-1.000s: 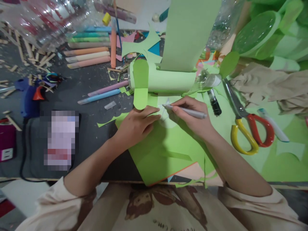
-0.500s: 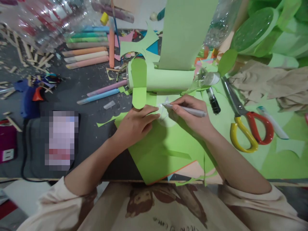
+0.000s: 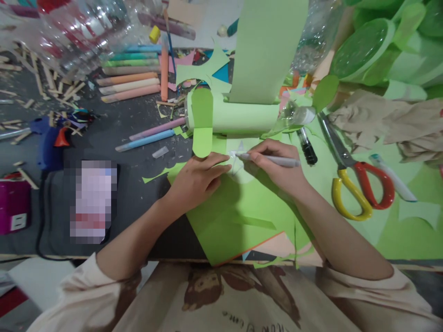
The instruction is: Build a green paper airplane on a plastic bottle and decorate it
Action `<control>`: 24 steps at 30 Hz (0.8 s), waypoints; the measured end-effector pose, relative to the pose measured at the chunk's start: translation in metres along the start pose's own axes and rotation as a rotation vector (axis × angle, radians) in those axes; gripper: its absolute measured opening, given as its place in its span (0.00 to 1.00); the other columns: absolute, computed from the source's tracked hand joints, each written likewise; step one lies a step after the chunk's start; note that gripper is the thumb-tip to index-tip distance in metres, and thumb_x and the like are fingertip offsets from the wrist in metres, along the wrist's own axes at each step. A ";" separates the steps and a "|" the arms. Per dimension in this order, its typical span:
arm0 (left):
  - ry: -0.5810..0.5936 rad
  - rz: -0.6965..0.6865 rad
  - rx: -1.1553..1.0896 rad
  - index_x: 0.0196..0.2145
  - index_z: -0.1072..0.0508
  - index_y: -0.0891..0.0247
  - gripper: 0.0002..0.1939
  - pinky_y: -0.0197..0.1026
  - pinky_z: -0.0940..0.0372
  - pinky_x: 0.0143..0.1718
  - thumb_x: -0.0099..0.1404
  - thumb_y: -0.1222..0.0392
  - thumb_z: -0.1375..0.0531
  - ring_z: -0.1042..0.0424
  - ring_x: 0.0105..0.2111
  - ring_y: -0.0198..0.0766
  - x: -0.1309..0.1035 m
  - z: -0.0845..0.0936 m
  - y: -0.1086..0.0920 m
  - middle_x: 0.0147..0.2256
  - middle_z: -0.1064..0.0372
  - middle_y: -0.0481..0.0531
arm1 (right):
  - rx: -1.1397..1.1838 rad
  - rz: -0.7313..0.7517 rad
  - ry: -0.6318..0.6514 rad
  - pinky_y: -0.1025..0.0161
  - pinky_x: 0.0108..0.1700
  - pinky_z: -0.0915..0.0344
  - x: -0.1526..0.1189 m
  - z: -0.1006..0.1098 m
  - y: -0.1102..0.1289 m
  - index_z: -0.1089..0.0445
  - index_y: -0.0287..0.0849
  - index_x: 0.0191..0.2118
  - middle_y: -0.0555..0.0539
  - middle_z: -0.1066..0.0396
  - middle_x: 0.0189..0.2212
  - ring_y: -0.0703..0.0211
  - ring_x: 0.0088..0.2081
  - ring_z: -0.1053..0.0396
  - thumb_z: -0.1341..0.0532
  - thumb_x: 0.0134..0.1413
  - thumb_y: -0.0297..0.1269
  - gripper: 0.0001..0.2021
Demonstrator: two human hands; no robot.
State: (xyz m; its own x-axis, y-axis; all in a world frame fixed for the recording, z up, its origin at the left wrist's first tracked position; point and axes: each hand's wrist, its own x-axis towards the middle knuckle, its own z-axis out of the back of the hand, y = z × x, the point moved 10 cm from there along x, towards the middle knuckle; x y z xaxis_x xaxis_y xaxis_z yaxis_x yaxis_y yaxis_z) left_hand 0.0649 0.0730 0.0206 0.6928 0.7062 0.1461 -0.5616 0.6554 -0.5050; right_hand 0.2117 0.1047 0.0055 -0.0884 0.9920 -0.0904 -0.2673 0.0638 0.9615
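My right hand [image 3: 278, 161] grips a grey marker pen [image 3: 285, 161] in a writing hold. The pen's tip rests on a small pale round piece [image 3: 242, 174] with a star-like outline drawn on it. My left hand [image 3: 200, 177] lies flat with fingers stretched out, its fingertips at the left edge of that piece. Under both hands is a bright green sheet of paper [image 3: 221, 230]. Just beyond them a bottle wrapped in light green paper [image 3: 245, 114] lies on its side, with green paper strips attached.
Large scissors [image 3: 346, 161] with red and yellow handles and a black-capped marker [image 3: 307, 147] are on the right. To the left lie a phone [image 3: 92, 203], a blue glue gun [image 3: 50, 147] and several coloured markers [image 3: 131, 82]. Plastic bottles [image 3: 86, 32] stand at the back left.
The pen tip has shifted slightly over the round piece with my right hand. My left hand stays in place on the paper. The whole view has moved a little.
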 end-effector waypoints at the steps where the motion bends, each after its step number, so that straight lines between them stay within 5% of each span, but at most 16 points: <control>1: -0.003 -0.002 -0.002 0.48 0.25 0.63 0.18 0.49 0.29 0.50 0.67 0.72 0.50 0.25 0.52 0.47 0.000 0.000 0.000 0.53 0.25 0.59 | -0.007 -0.002 0.010 0.63 0.28 0.39 0.000 -0.001 0.000 0.28 0.43 0.23 0.52 0.28 0.21 0.62 0.25 0.33 0.35 0.49 0.38 0.08; 24: -0.016 0.006 -0.012 0.47 0.24 0.65 0.17 0.49 0.28 0.49 0.67 0.72 0.49 0.24 0.51 0.48 0.001 0.003 -0.002 0.52 0.25 0.60 | 0.042 -0.040 -0.046 0.64 0.26 0.39 0.000 0.003 -0.001 0.28 0.43 0.22 0.53 0.29 0.20 0.63 0.23 0.34 0.35 0.48 0.34 0.07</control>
State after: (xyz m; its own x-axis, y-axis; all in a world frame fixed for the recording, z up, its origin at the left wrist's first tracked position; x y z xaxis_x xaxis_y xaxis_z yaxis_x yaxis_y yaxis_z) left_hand 0.0653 0.0728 0.0240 0.6820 0.7144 0.1564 -0.5602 0.6478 -0.5162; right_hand 0.2152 0.1047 0.0053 -0.0345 0.9924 -0.1178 -0.2289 0.1069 0.9676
